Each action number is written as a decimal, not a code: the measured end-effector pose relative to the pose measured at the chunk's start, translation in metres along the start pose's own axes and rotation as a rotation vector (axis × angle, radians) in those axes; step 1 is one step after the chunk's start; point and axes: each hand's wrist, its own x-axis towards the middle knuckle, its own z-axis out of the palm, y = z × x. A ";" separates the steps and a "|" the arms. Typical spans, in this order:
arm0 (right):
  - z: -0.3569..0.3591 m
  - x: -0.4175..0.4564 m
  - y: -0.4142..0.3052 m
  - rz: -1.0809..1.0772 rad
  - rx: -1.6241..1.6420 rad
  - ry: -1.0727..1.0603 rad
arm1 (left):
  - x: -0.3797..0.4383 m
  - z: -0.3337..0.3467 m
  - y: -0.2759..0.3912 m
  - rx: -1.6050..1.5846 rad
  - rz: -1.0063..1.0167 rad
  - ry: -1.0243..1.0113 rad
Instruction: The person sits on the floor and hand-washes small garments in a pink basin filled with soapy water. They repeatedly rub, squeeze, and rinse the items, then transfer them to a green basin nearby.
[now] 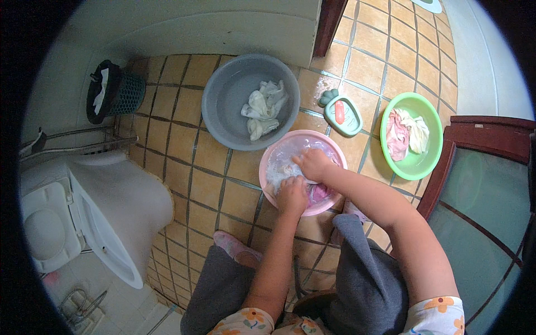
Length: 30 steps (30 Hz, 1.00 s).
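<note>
A round pink basin [344,161] of sudsy water stands on the floor in front of my feet. Both hands are inside it, close together. My left hand [292,196] rests at the near side with its fingers curled down into the foam. Just beyond and to the right, my right hand [315,164] presses down, back of the hand upward. Pale wet cloth [288,169] shows among the suds by my fingers, and a magenta cloth [319,193] lies below my right wrist. Foam hides my fingertips, so any grip on the cloth cannot be made out.
A grey basin [222,100] with white wet cloths [264,106] touches or nearly touches the pink one. Right of it are a green soap dish [355,125] holding pink soap [339,112] and a green basin [439,142] with pink and cream cloths. A toilet [121,247] and wastebasket [127,92] stand left.
</note>
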 end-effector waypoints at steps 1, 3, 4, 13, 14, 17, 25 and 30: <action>-0.001 0.004 0.003 0.015 0.016 -0.068 | 0.000 0.001 0.001 -0.011 0.003 0.010; -0.009 0.010 0.003 0.039 0.039 -0.151 | 0.000 0.002 0.001 -0.032 0.008 0.033; -0.016 0.011 0.002 0.047 0.047 -0.166 | 0.000 0.002 0.001 -0.087 -0.065 0.045; -0.070 -0.068 -0.014 -0.039 0.260 0.507 | 0.008 -0.031 -0.002 -0.342 -0.256 0.200; -0.070 -0.079 -0.017 -0.053 0.260 0.459 | 0.011 -0.035 -0.005 -0.338 -0.273 0.186; -0.051 -0.098 -0.022 -0.120 0.291 0.175 | 0.019 -0.037 -0.004 -0.348 -0.301 0.241; -0.018 -0.087 -0.026 -0.056 -0.107 0.084 | 0.015 -0.028 -0.003 -0.184 -0.015 0.449; 0.001 -0.069 -0.018 0.018 0.002 0.046 | 0.015 -0.016 0.001 0.024 0.013 0.280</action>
